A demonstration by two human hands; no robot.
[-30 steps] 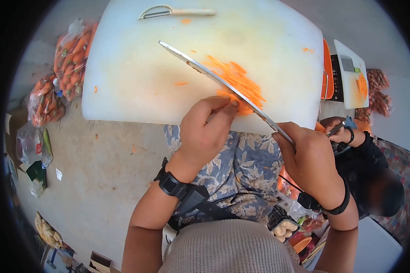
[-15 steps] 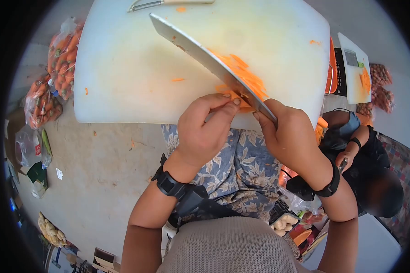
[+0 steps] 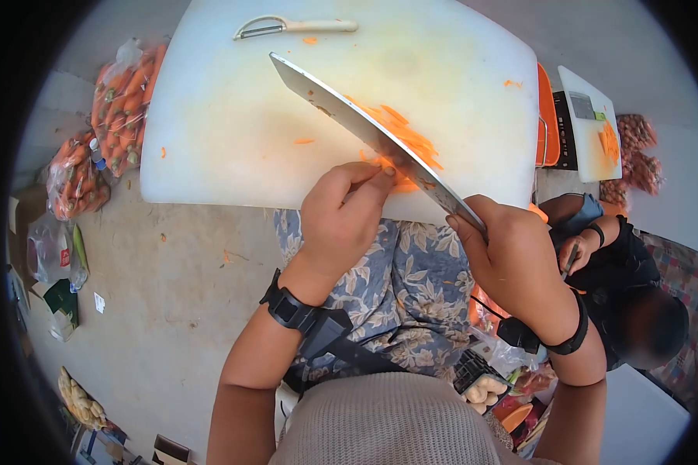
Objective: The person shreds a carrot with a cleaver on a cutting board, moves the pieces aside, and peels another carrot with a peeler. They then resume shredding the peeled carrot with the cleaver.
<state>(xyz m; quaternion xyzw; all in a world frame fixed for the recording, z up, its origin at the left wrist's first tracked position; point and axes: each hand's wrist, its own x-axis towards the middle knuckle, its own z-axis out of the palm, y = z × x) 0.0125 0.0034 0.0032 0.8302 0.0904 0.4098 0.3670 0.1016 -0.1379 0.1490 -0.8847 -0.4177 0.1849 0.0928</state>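
Observation:
My right hand [image 3: 512,248] is closed around the handle end of a wide cleaver [image 3: 364,120]. Its blade slants up and left across the white cutting board [image 3: 217,132]. Close against the near side of the blade, my left hand [image 3: 347,213] has its fingers bent and pressed on a piece of carrot [image 3: 402,185], partly hidden by the fingertips and blade. Thin carrot strips [image 3: 411,141] lie in a pile on the blade's far side. Toward the board's far edge rests a white-handled peeler [image 3: 329,25].
Bags of carrots [image 3: 124,108] stand left of the board. To the right are an orange basket [image 3: 549,116] and another cutting board [image 3: 597,151] with cut carrot. A co-worker [image 3: 628,256] sits close on my right. A crate with pale roots [image 3: 485,391] is beside my lap.
The view has shifted, bringing the whole peeler into sight. My right hand and the cleaver's handle end have moved right and toward me, farther from my left hand. My left fingers stay at the carrot.

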